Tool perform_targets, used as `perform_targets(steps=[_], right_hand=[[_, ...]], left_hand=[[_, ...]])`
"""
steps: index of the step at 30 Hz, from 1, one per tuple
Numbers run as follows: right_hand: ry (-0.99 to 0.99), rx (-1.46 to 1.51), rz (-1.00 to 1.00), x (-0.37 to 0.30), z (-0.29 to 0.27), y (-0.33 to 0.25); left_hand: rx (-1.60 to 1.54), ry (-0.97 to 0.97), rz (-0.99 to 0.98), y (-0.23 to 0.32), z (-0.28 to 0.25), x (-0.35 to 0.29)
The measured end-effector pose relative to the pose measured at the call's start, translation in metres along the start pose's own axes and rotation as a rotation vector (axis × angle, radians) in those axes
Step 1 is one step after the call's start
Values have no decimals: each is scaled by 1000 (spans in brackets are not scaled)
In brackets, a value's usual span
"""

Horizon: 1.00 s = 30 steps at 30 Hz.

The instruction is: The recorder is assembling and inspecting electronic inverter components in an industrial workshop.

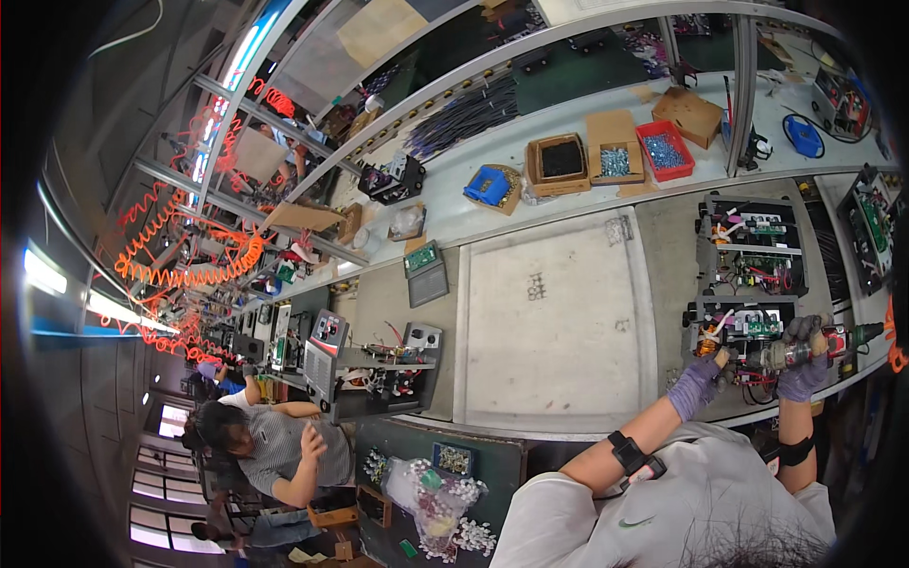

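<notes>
In a purple glove with bare fingertips, my right hand (805,364) wraps round a power screwdriver (776,357), which lies sideways with its metal barrel pointing left. My left hand (701,381), gloved alike, is closed at the near left corner of an open electronics chassis (748,310), by the tool's front end. What its fingertips pinch is too small to make out. Inside the chassis are a green circuit board, a copper-coloured coil and loose wires; the tool and my hands hide its near part. Just beyond sits a second, similar chassis (757,248).
A large whitish board (554,322) lies left of the chassis. Along the back shelf stand a red bin (666,151) of screws, cardboard boxes (615,163) and a blue tray (488,185). Another unit (866,227) stands far right. A co-worker (275,445) is at the left.
</notes>
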State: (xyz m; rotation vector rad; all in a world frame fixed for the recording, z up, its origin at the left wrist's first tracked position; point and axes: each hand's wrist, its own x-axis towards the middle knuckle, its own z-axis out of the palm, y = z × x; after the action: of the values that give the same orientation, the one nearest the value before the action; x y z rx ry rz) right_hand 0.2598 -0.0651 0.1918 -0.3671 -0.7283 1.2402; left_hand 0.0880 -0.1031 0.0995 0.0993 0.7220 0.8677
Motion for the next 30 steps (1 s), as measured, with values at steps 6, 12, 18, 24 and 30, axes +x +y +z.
perform_targets(steps=[6, 12, 18, 24, 30], right_hand=[[13, 15, 34, -4, 0, -2], [57, 58, 62, -3, -3, -9], [25, 85, 125, 3, -2, -15], [53, 53, 106, 5, 5, -16], [33, 84, 97, 8, 1, -22]], left_hand=[[-6, 97, -40, 2, 10, -2], [162, -42, 38, -9, 1, 4], [-28, -51, 2, -19, 8, 9], [-67, -36, 12, -13, 19, -3], [18, 232, -63, -10, 12, 2]])
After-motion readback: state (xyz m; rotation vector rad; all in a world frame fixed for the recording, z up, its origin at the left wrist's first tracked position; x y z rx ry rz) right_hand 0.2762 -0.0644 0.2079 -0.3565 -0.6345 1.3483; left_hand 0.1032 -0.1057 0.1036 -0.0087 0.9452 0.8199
